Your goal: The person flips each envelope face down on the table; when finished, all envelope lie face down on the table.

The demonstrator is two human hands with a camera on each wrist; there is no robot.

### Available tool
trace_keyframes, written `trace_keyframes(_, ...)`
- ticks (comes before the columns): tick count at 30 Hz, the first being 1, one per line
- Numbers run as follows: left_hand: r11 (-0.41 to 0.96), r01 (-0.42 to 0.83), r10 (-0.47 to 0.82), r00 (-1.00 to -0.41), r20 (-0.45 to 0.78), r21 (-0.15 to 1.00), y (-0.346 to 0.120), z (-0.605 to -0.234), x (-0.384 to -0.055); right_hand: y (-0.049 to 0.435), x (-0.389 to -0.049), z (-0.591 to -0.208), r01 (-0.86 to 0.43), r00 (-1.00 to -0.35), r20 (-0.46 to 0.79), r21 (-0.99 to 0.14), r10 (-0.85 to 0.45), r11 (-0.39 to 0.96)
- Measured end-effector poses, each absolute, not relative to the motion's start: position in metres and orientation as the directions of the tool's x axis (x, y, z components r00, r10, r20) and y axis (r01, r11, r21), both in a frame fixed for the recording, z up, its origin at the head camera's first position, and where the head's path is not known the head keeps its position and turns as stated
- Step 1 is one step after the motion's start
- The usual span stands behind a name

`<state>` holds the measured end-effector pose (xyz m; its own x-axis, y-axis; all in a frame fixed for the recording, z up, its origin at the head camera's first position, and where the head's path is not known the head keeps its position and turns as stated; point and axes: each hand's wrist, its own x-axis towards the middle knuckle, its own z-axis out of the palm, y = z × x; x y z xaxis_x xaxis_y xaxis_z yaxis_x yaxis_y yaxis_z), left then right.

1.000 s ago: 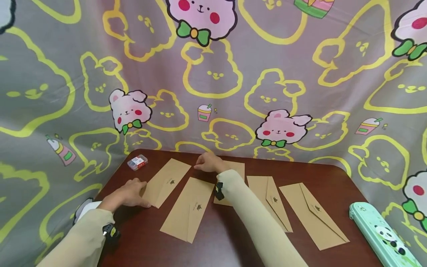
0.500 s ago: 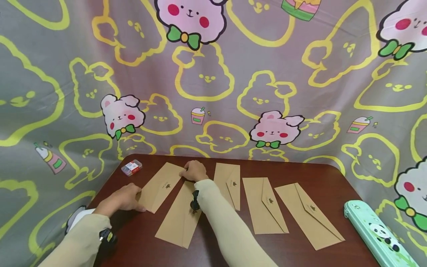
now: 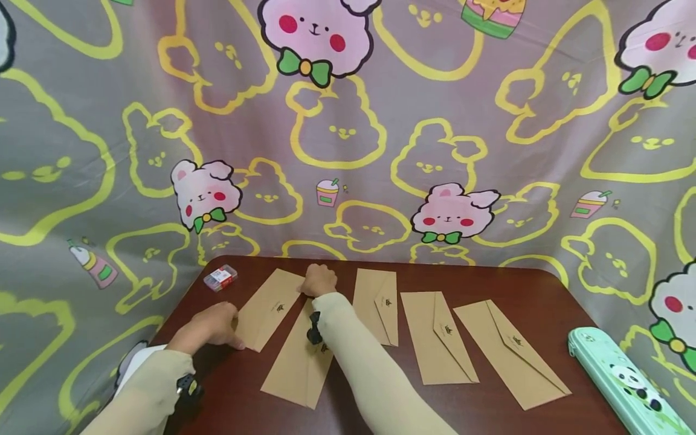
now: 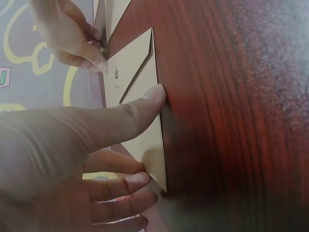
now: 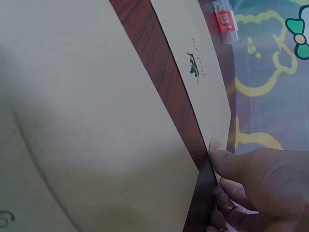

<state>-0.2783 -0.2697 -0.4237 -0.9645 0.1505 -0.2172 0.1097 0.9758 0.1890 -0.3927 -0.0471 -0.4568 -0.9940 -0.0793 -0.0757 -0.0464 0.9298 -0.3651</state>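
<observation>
The leftmost brown paper envelope (image 3: 270, 308) lies slanted on the table, a small crown print on its face. My left hand (image 3: 213, 325) holds its near left end; in the left wrist view the thumb (image 4: 153, 94) lies over one long edge and the index finger reaches the corner. At the far right corner, my right hand (image 3: 319, 280) pinches the same envelope, its thumb (image 5: 219, 154) on the edge in the right wrist view and the other fingers curled below, partly hidden. The right forearm passes over a second envelope (image 3: 290, 374) and covers part of it.
Three more envelopes, a middle one (image 3: 371, 302), another (image 3: 429, 338) and the rightmost (image 3: 508, 356), lie in a row to the right. A small clear box (image 3: 220, 277) stands back left. A mint panda case (image 3: 625, 374) lies at the right edge. A patterned curtain (image 3: 359, 181) hangs behind.
My right hand has moved left from beside the middle envelope to the far corner of the leftmost one, uncovering the middle envelope. The left hand stays at the leftmost envelope's near end.
</observation>
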Motion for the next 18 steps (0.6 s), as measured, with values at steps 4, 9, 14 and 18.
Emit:
trace_keyframes(4,0.979,0.089,0.129,-0.968,-0.217,0.185,-0.2692,-0.4242,-0.2787,-0.0478,-0.3911,-0.4565,-0.039,-0.995,-0.075,-0.372,-0.072,0.927)
trace_keyframes(9,0.982,0.066,0.107,-0.966,-0.234,0.174,-0.2703,-0.424,-0.2771,-0.0488,-0.3885,-0.4585,-0.037,-0.992,-0.098,-0.387,-0.081,0.921)
trace_keyframes(14,0.986,0.113,0.139,-0.96,-0.244,0.12,-0.268,-0.4211,-0.2779,-0.047,-0.3889,-0.4557,-0.064,-0.992,-0.076,-0.39,-0.102,0.918)
trace_keyframes(18,0.985,0.141,0.162,-0.958,-0.237,0.103,-0.2645,-0.4196,-0.2809,-0.0429,-0.3916,-0.4522,-0.064,-0.991,-0.08,-0.39,-0.103,0.919)
